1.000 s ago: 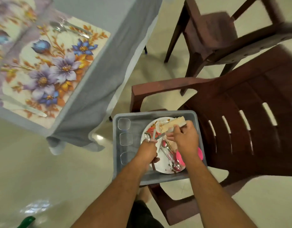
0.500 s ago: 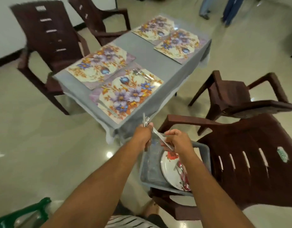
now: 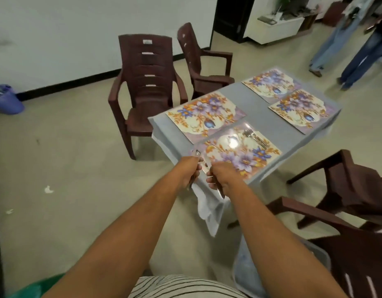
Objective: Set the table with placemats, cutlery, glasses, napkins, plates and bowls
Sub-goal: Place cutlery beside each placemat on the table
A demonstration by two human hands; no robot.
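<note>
Both hands are closed round cutlery just above the near corner of the counter (image 3: 259, 119), at the centre of the frame: the left hand (image 3: 189, 168) grips a piece whose metal tip (image 3: 196, 153) pokes out above the knuckles, and the right hand (image 3: 221, 177) grips another whose handle (image 3: 220, 192) hangs below the fist; motion blur hides whether each is a knife, fork or spoon. The step in hand looks like laying these pieces at a place setting. To do it well, I would carry them to a mat with no cutlery on it, probably the one toward the upper left (image 3: 204, 114), set each piece down flat and parallel to the mat's short edge, and let go one hand at a time so nothing slides off the glossy surface. The nearest placemat (image 3: 239, 151) is shiny, printed with purple and blue flowers and orange leaves, and catches a bright glare; it carries a fork and spoon (image 3: 255, 138) along its far right side. Two more matching mats (image 3: 297, 110) lie at the counter's far end, in the upper right, showing no cutlery that I can see.
</note>
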